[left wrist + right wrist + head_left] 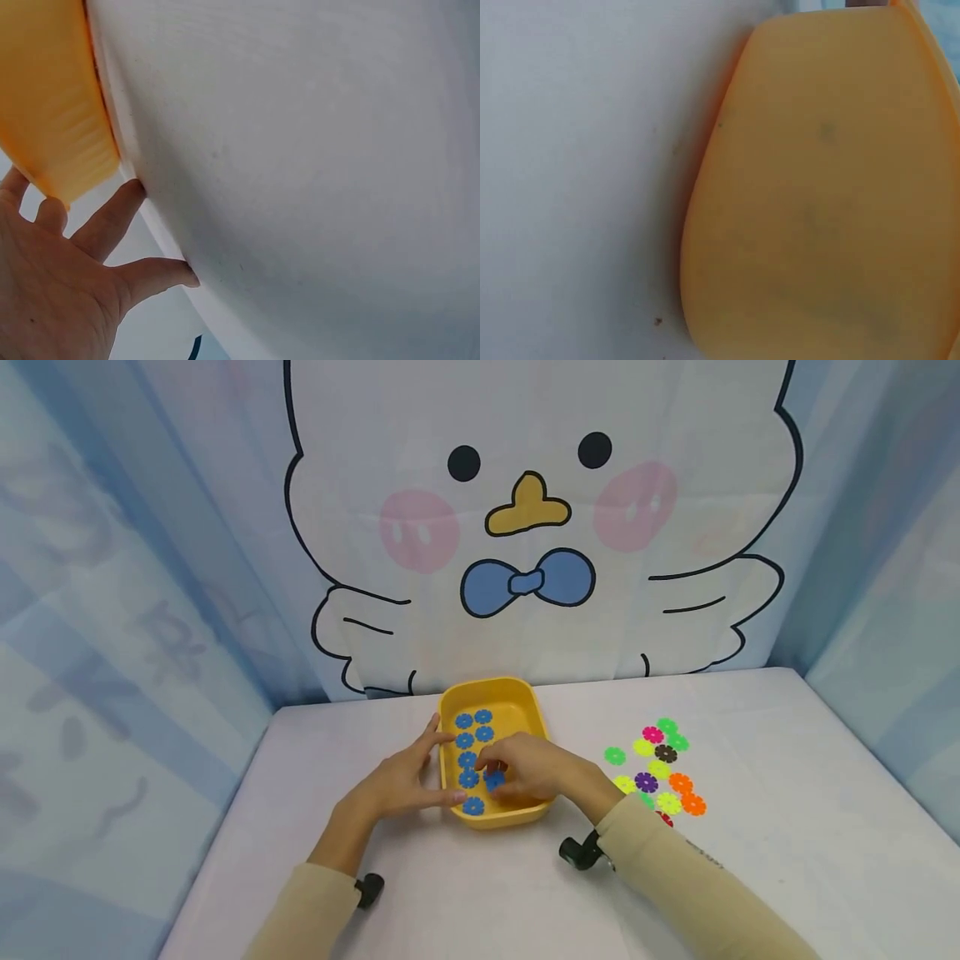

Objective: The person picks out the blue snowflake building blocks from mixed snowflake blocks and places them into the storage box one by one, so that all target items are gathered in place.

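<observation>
A yellow tray (525,718) stands on the table, with several blue notched plastic discs (465,741) laid along its left part. My left hand (401,781) rests against the tray's left side, thumb and fingers spread; the left wrist view shows the fingers (112,217) extended near the tray's wall. Inside the tray, my right hand (528,764) bends its fingers down and pinches a blue disc (494,779) beside the left row. The right wrist view has only the tray's outer wall (817,187); the hand's grip is hidden there.
Loose notched discs in green, yellow, orange, purple, pink and dark brown (665,753) lie scattered on the white table (787,760) right of the tray. The right forearm covers part of that group. A curtain with a cartoon figure (525,643) hangs behind the table.
</observation>
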The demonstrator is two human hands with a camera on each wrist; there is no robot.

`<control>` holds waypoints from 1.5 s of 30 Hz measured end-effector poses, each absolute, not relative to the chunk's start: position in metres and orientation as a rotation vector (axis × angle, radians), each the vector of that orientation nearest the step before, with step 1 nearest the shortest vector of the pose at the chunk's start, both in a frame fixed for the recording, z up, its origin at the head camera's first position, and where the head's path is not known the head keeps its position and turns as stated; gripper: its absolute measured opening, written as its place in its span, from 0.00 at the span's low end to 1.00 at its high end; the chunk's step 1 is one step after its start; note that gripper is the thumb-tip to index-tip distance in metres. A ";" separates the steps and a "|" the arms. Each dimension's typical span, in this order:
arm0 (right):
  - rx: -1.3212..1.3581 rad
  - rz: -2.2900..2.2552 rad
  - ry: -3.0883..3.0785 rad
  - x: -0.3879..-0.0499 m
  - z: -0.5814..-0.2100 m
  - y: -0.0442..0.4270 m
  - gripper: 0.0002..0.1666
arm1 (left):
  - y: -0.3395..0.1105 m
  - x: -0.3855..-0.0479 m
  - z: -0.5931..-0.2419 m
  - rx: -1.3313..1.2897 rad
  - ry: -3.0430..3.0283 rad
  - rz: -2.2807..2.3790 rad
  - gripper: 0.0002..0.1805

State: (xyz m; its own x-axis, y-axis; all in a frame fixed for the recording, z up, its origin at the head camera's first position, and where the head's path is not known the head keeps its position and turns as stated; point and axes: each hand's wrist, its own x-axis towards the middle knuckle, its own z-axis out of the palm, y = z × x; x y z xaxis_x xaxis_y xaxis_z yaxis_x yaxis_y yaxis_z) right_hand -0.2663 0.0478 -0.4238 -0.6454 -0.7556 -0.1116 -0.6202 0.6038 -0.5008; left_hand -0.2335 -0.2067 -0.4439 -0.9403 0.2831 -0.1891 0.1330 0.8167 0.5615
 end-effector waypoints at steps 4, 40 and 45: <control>-1.132 -0.556 2.531 -0.265 -0.427 0.046 0.22 | -0.207 -0.234 -0.443 0.329 2.740 0.819 0.53; -1.315 -0.618 2.519 -0.257 -0.426 0.057 0.14 | -0.204 -0.228 -0.442 0.305 2.726 0.895 0.53; -1.336 -0.477 2.474 -0.256 -0.428 0.055 0.09 | -0.204 -0.227 -0.443 0.288 2.718 0.907 0.53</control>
State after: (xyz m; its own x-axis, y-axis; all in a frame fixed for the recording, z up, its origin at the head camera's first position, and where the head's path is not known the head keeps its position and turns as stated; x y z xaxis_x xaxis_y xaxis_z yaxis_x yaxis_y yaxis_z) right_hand -0.2564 0.0547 -0.4284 -0.5283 -0.8437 -0.0948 -0.7481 0.5154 -0.4181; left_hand -0.2271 -0.2043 -0.4432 -0.9462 0.2673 -0.1822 0.1043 0.7853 0.6102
